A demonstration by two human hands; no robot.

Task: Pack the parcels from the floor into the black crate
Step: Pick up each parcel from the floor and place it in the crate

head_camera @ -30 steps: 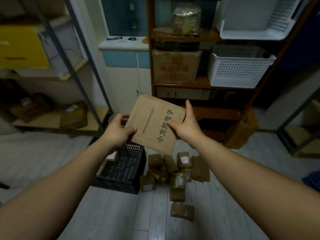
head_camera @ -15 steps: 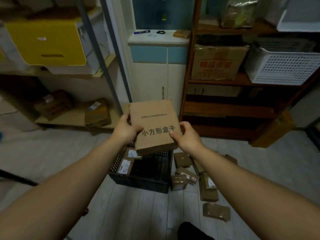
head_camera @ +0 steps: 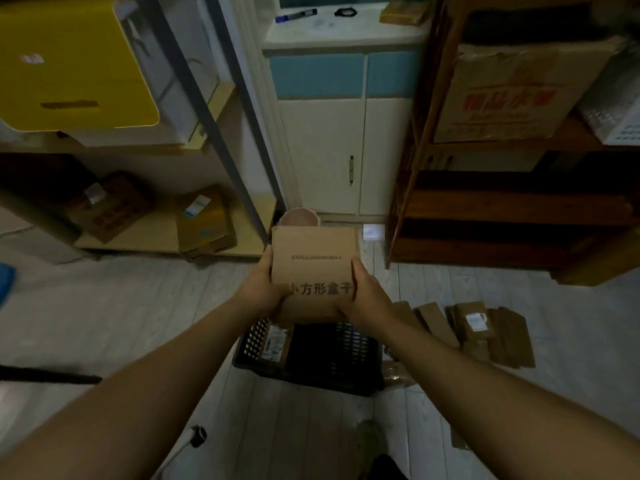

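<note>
Floor [head_camera: 114, 317] is carrying everything: pale planks, shelving on both sides, white cabinet [head_camera: 346, 147] at the back. Left shelf unit [head_camera: 173, 237] is holding a yellow bin [head_camera: 69, 60] up top and cardboard boxes on the bottom board. Wooden rack [head_camera: 519, 209] on the right is holding a printed carton [head_camera: 512, 95].

Black crate [head_camera: 311, 355] is sitting on the floor below the hands, slotted walls, at least two labelled parcels [head_camera: 275, 341] lying in its left side; rest of the interior is too dark to read.

More parcels on the floor [head_camera: 485, 330] are lying just right of the crate.

Flat brown box [head_camera: 313, 268] with printed characters is hanging above the crate. Left hand [head_camera: 265, 289] and right hand [head_camera: 363, 292] are gripping its opposite edges, fingers wrapping underneath, thumbs pressing on the top face.
</note>
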